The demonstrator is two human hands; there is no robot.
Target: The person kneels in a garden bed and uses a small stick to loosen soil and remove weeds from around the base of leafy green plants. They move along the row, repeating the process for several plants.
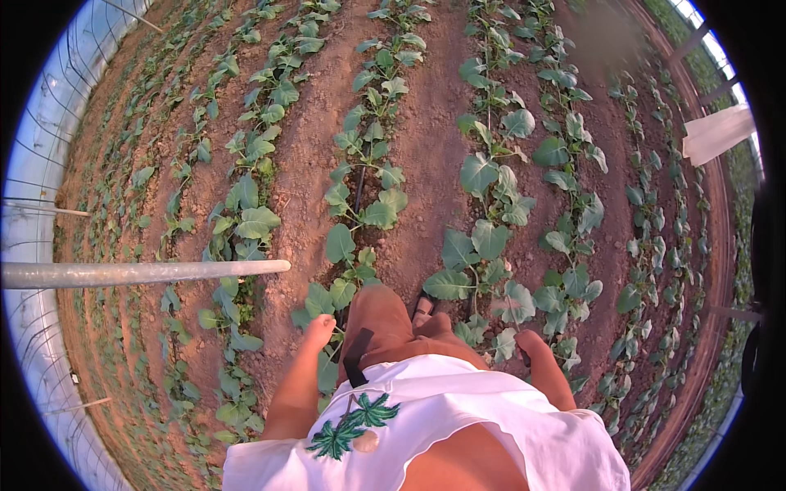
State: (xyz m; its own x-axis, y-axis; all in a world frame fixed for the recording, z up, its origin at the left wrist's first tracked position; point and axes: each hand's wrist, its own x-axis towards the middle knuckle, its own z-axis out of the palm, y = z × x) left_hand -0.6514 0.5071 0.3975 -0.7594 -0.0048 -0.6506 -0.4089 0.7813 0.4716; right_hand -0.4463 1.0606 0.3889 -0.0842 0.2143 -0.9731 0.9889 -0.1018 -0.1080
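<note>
My left hand (320,331) hangs by my left thigh, its fingers curled in, and nothing shows in it. It is close to the broad leaves of a young brassica-like plant (319,299). Down at my right side, my right hand (533,345) is closed around a small dark object (524,358), mostly hidden by the fingers. Beside that hand are the leaves of another plant (505,345). Below me are my brown trousers (384,319), with a dark strap (356,359) hanging at the waist. One sandalled foot (424,305) rests on the soil between two rows.
Long rows of leafy plants run ahead over brown soil (430,141). A thin dark drip line (360,184) follows one row. From the left reaches a metal pole (147,274). Plastic greenhouse sheeting (37,172) lines the left, and a pale hanging sheet (718,134) is at right.
</note>
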